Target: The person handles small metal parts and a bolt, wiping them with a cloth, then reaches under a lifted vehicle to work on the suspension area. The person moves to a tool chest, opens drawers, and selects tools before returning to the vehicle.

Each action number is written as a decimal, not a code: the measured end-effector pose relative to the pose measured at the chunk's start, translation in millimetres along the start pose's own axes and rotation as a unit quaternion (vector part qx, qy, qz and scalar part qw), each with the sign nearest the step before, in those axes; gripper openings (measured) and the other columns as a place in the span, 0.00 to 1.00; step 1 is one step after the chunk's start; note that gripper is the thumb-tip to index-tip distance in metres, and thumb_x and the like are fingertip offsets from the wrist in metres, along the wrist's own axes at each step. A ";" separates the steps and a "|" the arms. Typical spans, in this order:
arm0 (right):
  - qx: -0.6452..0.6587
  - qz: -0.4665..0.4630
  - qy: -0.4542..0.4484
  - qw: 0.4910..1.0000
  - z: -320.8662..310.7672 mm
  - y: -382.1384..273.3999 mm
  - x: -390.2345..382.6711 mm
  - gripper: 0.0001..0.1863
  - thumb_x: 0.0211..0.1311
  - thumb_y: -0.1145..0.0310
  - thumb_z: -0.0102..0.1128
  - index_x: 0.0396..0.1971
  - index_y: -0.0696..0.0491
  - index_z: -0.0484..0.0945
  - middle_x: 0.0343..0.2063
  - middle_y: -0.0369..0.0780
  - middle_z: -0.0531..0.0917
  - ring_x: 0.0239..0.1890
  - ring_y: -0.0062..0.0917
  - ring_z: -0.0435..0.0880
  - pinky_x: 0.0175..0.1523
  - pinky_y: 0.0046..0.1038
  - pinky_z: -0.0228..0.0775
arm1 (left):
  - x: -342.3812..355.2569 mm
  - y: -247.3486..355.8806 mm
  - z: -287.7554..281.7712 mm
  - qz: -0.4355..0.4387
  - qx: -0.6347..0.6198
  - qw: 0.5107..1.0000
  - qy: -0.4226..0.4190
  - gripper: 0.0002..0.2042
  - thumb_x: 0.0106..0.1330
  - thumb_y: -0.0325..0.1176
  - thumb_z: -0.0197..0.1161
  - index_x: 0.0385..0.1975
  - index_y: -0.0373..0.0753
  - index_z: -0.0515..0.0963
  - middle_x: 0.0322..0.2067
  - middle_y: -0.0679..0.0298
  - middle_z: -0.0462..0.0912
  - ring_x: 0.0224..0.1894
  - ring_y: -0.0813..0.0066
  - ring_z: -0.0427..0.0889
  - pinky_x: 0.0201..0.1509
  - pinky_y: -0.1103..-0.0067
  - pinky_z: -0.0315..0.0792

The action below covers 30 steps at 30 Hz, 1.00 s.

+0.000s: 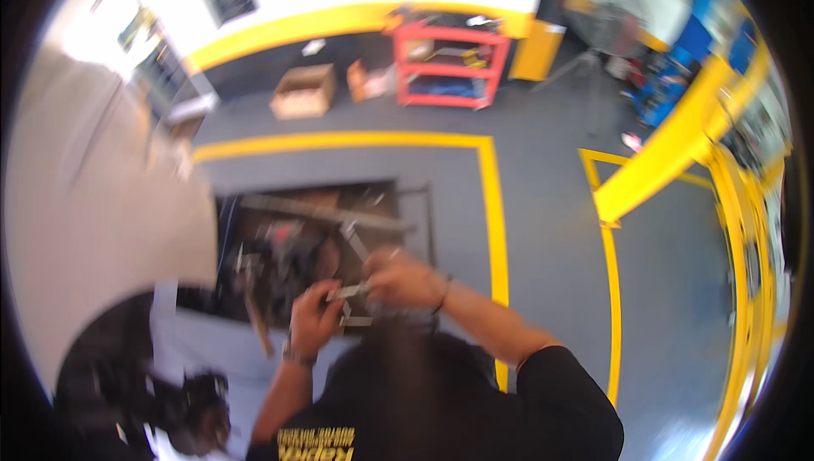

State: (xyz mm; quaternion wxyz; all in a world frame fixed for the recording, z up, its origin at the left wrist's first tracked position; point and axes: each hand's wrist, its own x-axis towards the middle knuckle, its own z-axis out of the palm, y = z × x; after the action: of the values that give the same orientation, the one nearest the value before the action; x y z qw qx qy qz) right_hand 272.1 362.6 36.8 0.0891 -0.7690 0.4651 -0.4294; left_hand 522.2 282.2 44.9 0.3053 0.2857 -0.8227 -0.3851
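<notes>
Both hands meet over a dark work tray full of metal items. My left hand pinches a small, pale metal piece between thumb and fingers. Closed into a fist, my right hand sits just right of that piece, close to its end. A slim silver tool runs up and left from the right fist; blur hides whether the fist grips it. On the tray's left side lies a hammer with a wooden handle. A long flat metal bar lies across the far side, with blurred dark parts below it.
A pale car body fills the left, with a blurred dark area below. Farther off stand a red tool cart, a cardboard box and a pedestal fan. A yellow lift post rises at right; yellow lines mark the floor.
</notes>
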 end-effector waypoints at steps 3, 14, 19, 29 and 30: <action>-0.067 -0.016 -0.003 0.998 -14.6 -12.0 15.4 0.10 0.47 0.66 0.75 0.30 0.48 0.84 0.40 0.39 0.80 0.48 0.39 0.80 0.54 0.41 0.71 | 8.8 19.2 -13.3 0.026 0.064 0.997 0.013 0.09 0.66 0.30 0.67 0.42 0.35 0.81 0.30 0.58 0.85 0.31 0.69 0.85 0.36 0.74 0.76; -0.020 0.069 0.145 0.987 -40.9 5.8 24.7 0.20 0.58 0.73 0.69 0.52 0.49 0.85 0.51 0.42 0.79 0.52 0.36 0.78 0.58 0.36 0.70 | -7.0 70.2 -44.9 -0.014 -0.148 0.973 0.175 0.08 0.70 0.30 0.66 0.43 0.33 0.79 0.25 0.66 0.83 0.25 0.85 0.78 0.30 0.84 0.71; -0.046 0.078 0.133 0.987 -7.0 -1.9 30.6 0.29 0.50 0.78 0.71 0.56 0.48 0.83 0.46 0.42 0.80 0.50 0.37 0.79 0.56 0.38 0.72 | -10.5 78.6 -55.1 0.098 -0.083 0.975 0.179 0.09 0.66 0.23 0.67 0.45 0.33 0.79 0.34 0.58 0.85 0.33 0.78 0.83 0.38 0.82 0.75; -0.074 0.011 -0.005 0.997 21.1 -27.3 44.5 0.31 0.52 0.68 0.74 0.60 0.49 0.78 0.48 0.41 0.79 0.51 0.38 0.79 0.59 0.41 0.70 | -11.7 84.4 -54.2 0.152 -0.224 0.946 0.178 0.16 0.63 0.12 0.63 0.47 0.35 0.71 0.40 0.52 0.82 0.40 0.70 0.82 0.45 0.78 0.77; -0.066 0.012 -0.035 0.997 21.8 -32.8 46.0 0.31 0.54 0.66 0.74 0.60 0.50 0.77 0.49 0.42 0.78 0.52 0.38 0.79 0.60 0.40 0.69 | -11.7 86.1 -54.8 0.154 -0.207 0.949 0.181 0.16 0.62 0.12 0.63 0.46 0.36 0.71 0.40 0.52 0.82 0.40 0.70 0.82 0.44 0.78 0.77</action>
State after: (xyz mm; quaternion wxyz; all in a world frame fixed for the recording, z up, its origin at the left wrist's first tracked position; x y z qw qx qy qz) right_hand 318.3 338.5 67.6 0.0595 -0.7820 0.4982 -0.3697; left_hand 549.2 311.8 139.5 0.5571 0.1511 -0.6896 -0.4374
